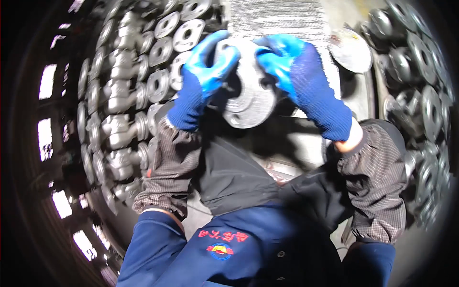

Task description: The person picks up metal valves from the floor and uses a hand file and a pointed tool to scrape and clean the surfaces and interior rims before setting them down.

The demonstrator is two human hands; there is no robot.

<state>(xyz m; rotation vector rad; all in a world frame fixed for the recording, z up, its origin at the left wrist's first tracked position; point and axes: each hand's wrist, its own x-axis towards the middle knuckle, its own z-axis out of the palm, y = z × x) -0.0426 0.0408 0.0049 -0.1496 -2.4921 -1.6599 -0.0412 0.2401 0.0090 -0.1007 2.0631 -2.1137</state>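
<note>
Both my hands wear blue coated gloves and hold one grey metal flanged casting (248, 103) in front of me, above my lap. My left hand (206, 64) is closed on its upper left side, thumb pressed near the rim. On the upper right side my right hand (287, 60) grips it with curled fingers. The round flange face, with a bolt hole near its lower edge, tilts toward me. My gloves cover part of the casting's far end, so its full shape is hidden.
Rows of similar flanged castings (119, 100) are stacked on the left, and more castings (425, 115) stand on the right. Beyond my hands lies a ridged, light-coloured surface (277, 16). A pale round disc (351, 50) sits to the right of it.
</note>
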